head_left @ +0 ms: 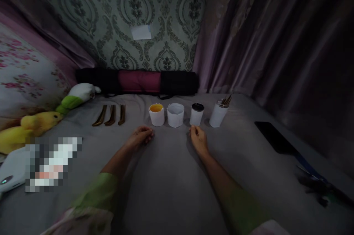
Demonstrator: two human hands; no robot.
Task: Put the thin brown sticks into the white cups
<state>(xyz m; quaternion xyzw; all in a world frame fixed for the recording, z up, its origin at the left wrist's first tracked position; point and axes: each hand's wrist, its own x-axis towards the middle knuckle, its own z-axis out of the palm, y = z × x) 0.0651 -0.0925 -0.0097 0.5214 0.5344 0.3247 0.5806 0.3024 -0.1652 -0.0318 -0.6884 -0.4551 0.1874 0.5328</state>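
My left hand rests on the grey bedsheet with its fingers curled in; nothing shows in them. My right hand lies beside it, fingers bunched, just below a white cup with a dark lid. In a row behind both hands stand a white cup holding yellow paste, an empty white cup, the dark-lidded cup, and a white holder with thin sticks. Three brown curved pieces lie left of the cups.
A black and maroon rolled mat lies against the patterned wall. Plush toys and a floral pillow sit at the left. A dark flat device and dark tools lie at the right, near the curtain.
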